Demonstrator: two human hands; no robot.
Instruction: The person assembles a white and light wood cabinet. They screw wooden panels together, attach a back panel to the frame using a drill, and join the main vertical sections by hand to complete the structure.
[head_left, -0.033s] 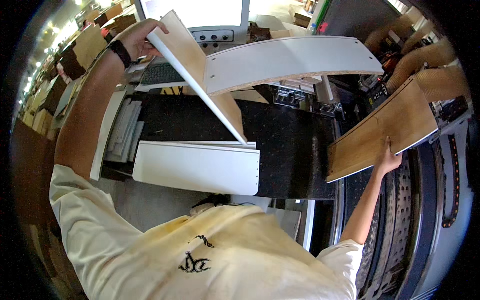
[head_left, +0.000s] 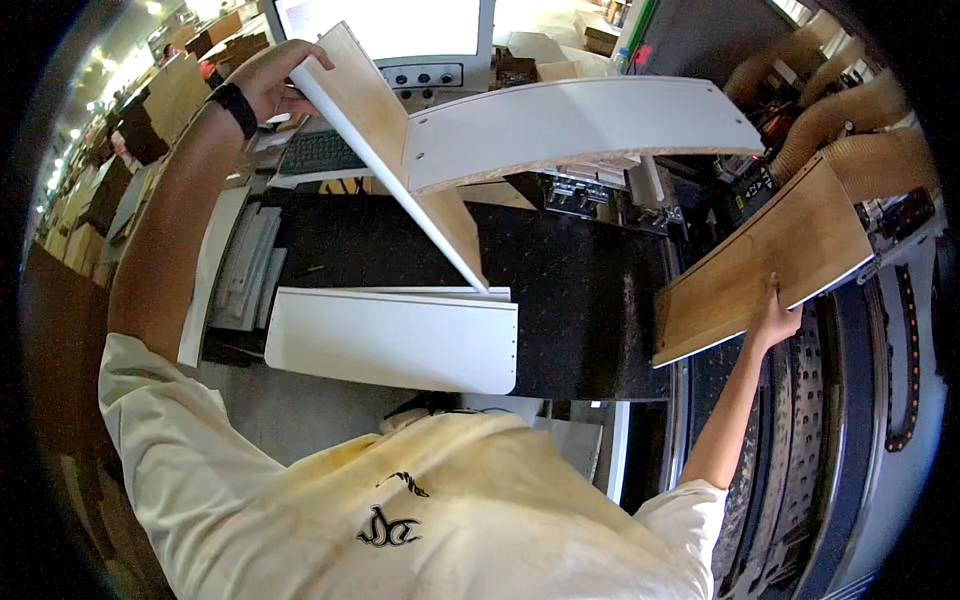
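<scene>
My left hand (head_left: pixel 275 82) is closed on the upper end of a tilted wood-faced board (head_left: pixel 362 90) with a white long edge. That board's lower tip comes down at the white panels (head_left: pixel 393 342) lying near me on the black work surface (head_left: pixel 590 290). A white panel with small holes (head_left: pixel 590 115) and a raw chipboard edge meets the tilted board and reaches right; whether they are joined I cannot tell. On the right, my right hand (head_left: pixel 775 320) grips the near edge of a brown wood-faced board (head_left: pixel 765 245), thumb on its face. Its fingers are hidden underneath.
Narrow white strips (head_left: pixel 247 265) are stacked at the left. Behind stand a keyboard (head_left: pixel 318 152), a control panel with knobs (head_left: pixel 428 76) and a bright screen (head_left: pixel 400 25). Metal machine parts (head_left: pixel 590 195), ribbed hoses (head_left: pixel 885 165) and a machine track (head_left: pixel 800 420) occupy the right side.
The tilted board and the holed white panel have shifted very slightly left. The panels near me appear slightly lower in view. Both hands keep their hold.
</scene>
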